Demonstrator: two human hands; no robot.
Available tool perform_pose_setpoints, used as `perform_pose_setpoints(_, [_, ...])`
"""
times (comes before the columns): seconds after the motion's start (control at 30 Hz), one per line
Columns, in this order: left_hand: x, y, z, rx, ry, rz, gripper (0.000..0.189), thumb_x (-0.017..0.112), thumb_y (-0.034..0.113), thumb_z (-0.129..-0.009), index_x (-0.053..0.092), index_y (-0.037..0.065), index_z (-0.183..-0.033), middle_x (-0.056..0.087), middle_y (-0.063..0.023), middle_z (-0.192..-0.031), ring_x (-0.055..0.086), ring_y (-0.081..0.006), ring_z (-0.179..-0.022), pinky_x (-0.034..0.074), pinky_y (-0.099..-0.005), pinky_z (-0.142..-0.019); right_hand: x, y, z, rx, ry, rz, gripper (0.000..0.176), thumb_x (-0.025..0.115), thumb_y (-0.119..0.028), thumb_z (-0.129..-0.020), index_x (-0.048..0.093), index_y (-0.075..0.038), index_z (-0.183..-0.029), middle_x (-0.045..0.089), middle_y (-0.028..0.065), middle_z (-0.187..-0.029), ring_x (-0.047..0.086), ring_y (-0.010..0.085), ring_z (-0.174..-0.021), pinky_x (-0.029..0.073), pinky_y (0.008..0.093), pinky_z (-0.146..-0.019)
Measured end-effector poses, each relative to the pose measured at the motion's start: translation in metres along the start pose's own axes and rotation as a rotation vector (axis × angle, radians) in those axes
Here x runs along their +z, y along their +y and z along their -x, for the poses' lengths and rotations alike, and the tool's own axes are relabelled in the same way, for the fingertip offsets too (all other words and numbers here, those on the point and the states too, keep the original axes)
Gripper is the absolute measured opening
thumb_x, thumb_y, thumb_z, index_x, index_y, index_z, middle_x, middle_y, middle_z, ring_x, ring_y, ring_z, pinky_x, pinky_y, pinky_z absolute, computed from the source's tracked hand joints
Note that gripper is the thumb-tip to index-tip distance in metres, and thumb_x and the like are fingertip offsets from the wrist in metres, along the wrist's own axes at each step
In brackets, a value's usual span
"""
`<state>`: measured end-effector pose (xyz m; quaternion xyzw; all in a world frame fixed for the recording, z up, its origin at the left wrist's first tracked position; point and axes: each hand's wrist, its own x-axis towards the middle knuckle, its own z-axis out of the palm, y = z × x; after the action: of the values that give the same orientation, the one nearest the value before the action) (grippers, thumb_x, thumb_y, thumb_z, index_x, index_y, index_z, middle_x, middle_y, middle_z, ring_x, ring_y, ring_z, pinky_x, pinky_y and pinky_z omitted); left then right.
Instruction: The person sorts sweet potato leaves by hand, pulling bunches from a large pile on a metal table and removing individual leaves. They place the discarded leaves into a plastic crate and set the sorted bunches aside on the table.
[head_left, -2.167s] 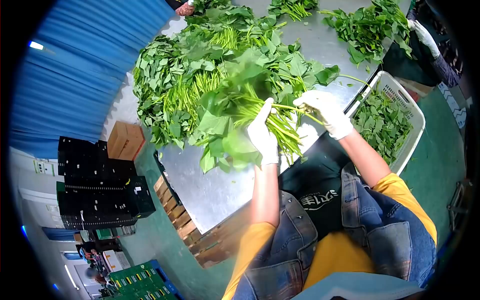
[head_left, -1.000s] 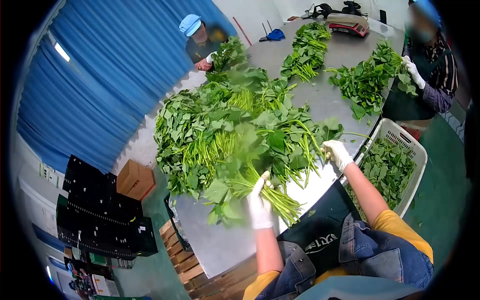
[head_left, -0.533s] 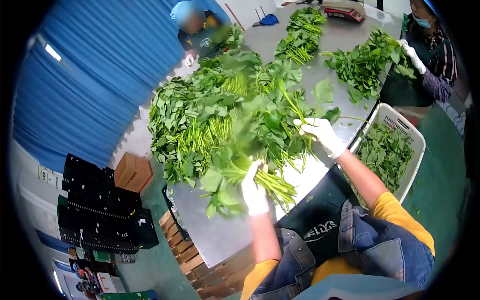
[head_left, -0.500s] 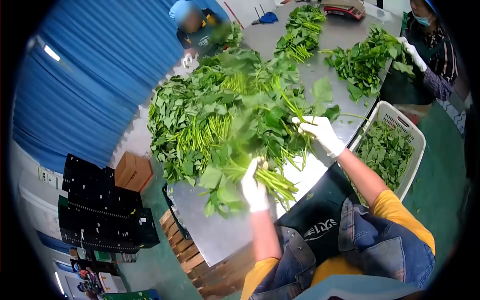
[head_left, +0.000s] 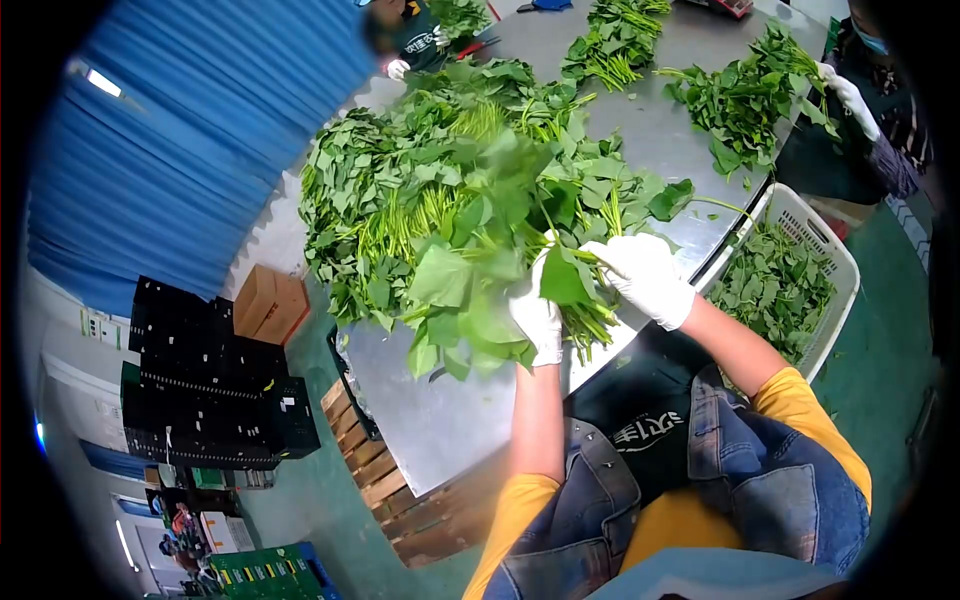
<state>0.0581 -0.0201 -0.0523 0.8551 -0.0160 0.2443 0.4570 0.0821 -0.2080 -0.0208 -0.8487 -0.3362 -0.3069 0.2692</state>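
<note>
My left hand (head_left: pixel 538 312), in a white glove, is closed around a bunch of leafy greens (head_left: pixel 445 290) with broad leaves. Its leaves fan out to the left and up, partly blurred, and the cut stem ends (head_left: pixel 588 328) stick out at the lower right. My right hand (head_left: pixel 645 278), gloved too, is beside it with fingers pinched on a leafy stem at the bunch's right side; a leaf partly covers the contact. Just beyond both hands lies a large heap of the same greens (head_left: pixel 385 220) on the metal table (head_left: pixel 400 400).
A white basket (head_left: pixel 848 290) of loose leaves stands to the right, below the table edge. Across the table, a co-worker's gloved hand (head_left: pixel 850 100) touches another pile of greens (head_left: pixel 740 100). Another person (head_left: pixel 415 40) stands at the far left. Black crates (head_left: pixel 205 390) and a wooden pallet (head_left: pixel 375 480) are at left.
My right hand has come down and inward to the bunch. My left hand has moved up and right with its bunch, so the two hands are now close together.
</note>
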Motion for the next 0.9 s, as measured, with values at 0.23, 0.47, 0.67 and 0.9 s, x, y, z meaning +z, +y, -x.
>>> perform_pose_setpoints(0.23, [0.042, 0.001, 0.014, -0.418, 0.222, 1.074, 0.023, 0.059, 0.015, -0.092, 0.06, -0.002, -0.109, 0.063, -0.0082, -0.103, 0.06, -0.0178, -0.094, 0.051, -0.0314, -0.08, 0.021, 0.016, 0.004, 0.304, -0.12, -0.617, 0.05, 0.066, -0.02, -0.08, 0.054, -0.009, -0.126, 0.061, 0.0134, -0.109, 0.056, 0.0272, -0.103, 0.043, 0.0361, -0.092])
perform_pose_setpoints(0.47, [0.038, 0.069, 0.008, -0.717, -0.079, 1.083, 0.036, 0.069, 0.013, -0.084, 0.06, 0.002, -0.117, 0.062, -0.0058, -0.11, 0.059, -0.0157, -0.093, 0.049, -0.0296, -0.081, -0.007, 0.001, 0.0, 0.756, 0.045, -1.154, 0.023, 0.053, -0.004, -0.088, 0.059, 0.002, -0.109, 0.066, 0.0095, -0.103, 0.062, 0.0197, -0.096, 0.046, 0.0301, -0.088])
perform_pose_setpoints(0.67, [0.014, 0.063, -0.012, -0.724, 0.331, 0.991, 0.019, 0.07, 0.013, -0.082, 0.067, -0.003, -0.091, 0.065, -0.0066, -0.085, 0.061, -0.0168, -0.07, 0.05, -0.0285, -0.064, -0.045, 0.055, 0.062, 0.652, 0.367, -1.556, 0.025, 0.046, -0.014, -0.098, 0.059, 0.003, -0.111, 0.064, 0.0033, -0.095, 0.059, 0.0095, -0.085, 0.047, 0.0255, -0.081])
perform_pose_setpoints(0.9, [-0.037, 0.019, -0.004, -0.147, 0.361, 0.537, 0.017, 0.063, 0.014, -0.088, 0.063, -0.001, -0.094, 0.063, -0.0085, -0.091, 0.059, -0.017, -0.078, 0.051, -0.0285, -0.07, -0.087, 0.176, 0.19, 0.797, -0.204, 0.994, 0.092, 0.078, -0.032, -0.064, 0.034, -0.008, -0.141, 0.061, 0.0154, -0.11, 0.058, 0.0344, -0.104, 0.041, 0.0533, -0.09])
